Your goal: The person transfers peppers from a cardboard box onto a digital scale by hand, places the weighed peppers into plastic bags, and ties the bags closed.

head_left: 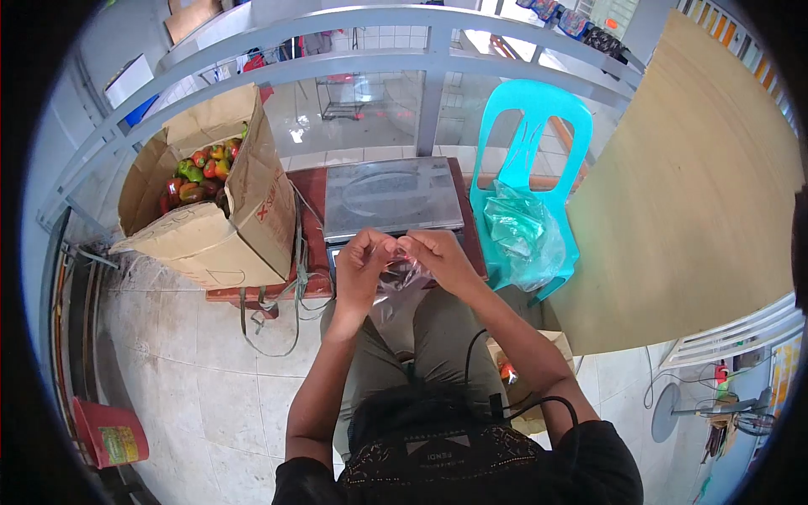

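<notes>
My left hand (pixel 368 263) and my right hand (pixel 444 261) meet in front of me, fingers pinched together at the top of a clear plastic bag (pixel 394 296). The bag hangs below the fingers, above my lap. Something reddish shows at its upper part, but I cannot make out what is inside. Just beyond the hands, a flat metal weighing scale (pixel 391 198) rests on a dark red low table (pixel 313 202). The near edge of the scale is partly hidden by my fingers.
At left stands an open cardboard box (pixel 268 210) of red and green bell peppers (pixel 202 172). A turquoise chair (pixel 539 118) at right bears plastic bags (pixel 522 231). A plywood sheet (pixel 682 185) leans farther right. Grey railing (pixel 433 84) runs behind. Another box (pixel 551 341) sits by my right leg.
</notes>
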